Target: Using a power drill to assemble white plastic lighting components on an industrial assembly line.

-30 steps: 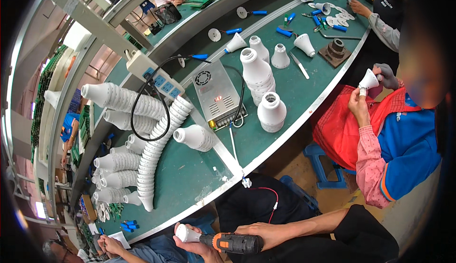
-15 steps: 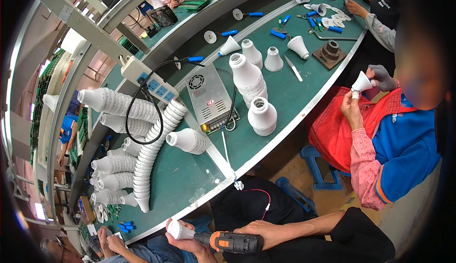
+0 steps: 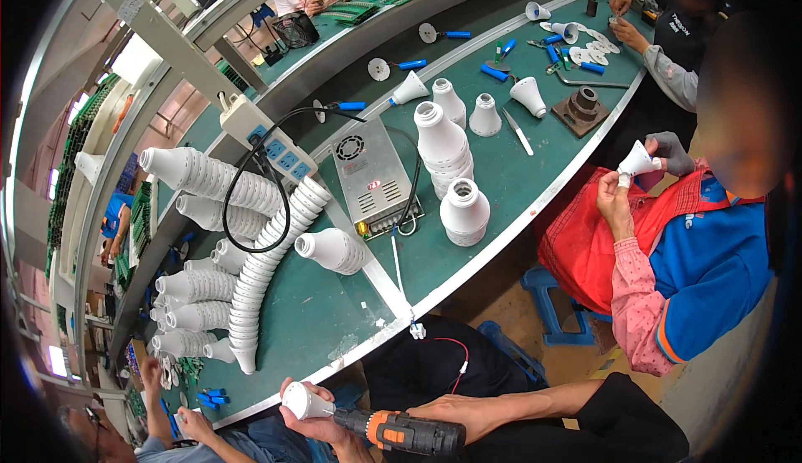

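while holding a white cup (image 3: 304, 401) in the left hand (image 3: 324, 429), near the white edge of the counter (image 3: 301, 338), grips a drill (image 3: 411, 432) in the right hand (image 3: 458, 413). pinches the cup between left thumb and fingers, with its wide end turned left and its narrow end toward the drill. points the chuck (image 3: 352, 419) at that narrow end; cannot tell about contact between chuck and cup. wraps the right hand around the drill from behind, with most fingers out of sight. has a long curved stack (image 3: 251, 287) of cups on the counter beyond the left hand, with more stacks (image 3: 196, 285) to its left and a short stack (image 3: 334, 251) to its right. has a metal box (image 3: 373, 170) farther right, beside a power strip (image 3: 242, 117) with a black cord (image 3: 288, 212) looped across the long stack. has upright cups (image 3: 441, 141) past the box, then a knife (image 3: 518, 133) and a rusty block (image 3: 582, 110). has, to the right, a co-worker (image 3: 702, 279) in red and blue, with another cup (image 3: 637, 162) in both hands.
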The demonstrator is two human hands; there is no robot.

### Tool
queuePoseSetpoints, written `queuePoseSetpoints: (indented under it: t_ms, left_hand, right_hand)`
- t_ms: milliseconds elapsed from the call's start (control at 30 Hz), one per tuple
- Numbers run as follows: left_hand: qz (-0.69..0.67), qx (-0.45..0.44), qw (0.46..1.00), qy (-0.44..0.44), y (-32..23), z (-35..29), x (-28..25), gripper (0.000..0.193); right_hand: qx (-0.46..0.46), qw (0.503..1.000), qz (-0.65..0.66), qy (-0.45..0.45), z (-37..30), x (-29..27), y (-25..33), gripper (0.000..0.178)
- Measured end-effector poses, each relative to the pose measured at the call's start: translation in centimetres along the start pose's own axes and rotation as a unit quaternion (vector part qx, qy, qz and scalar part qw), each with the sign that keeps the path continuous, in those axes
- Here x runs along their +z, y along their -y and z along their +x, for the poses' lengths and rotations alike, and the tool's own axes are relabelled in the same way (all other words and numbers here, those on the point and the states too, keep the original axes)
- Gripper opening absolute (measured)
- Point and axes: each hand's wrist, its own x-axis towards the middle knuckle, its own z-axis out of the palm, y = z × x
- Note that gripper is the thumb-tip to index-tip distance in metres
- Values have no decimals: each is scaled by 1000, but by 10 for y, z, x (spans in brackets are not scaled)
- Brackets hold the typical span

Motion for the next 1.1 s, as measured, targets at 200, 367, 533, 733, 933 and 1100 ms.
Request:
queuePoseSetpoints:
  t_ms: [200,367,533,733,933,1100]
  left_hand:
    - [5,-1,1000,1,-1,-3,-5,60]
    - [10,4,1000,-17,0,-1,-3,60]
    - [3,7,1000,-27,-3,-5,-2,60]
    - [-10,-15,999,-33,-4,-12,-13,59]
    - [-330,-124,936,2,11,0,-32,65]
    - [-71,-96,993,-15,9,5,5,56]
  right_hand:
    - [17,998,-64,-13,4,-3,11,34]
    - [17,998,-59,-32,6,-1,7,33]
    - [2,998,-41,-52,3,9,4,32]
    - [23,999,-43,-23,-1,14,6,34]
    - [67,992,-102,-28,9,5,17,36]
    - [-19,971,-216,-99,11,6,20,30]
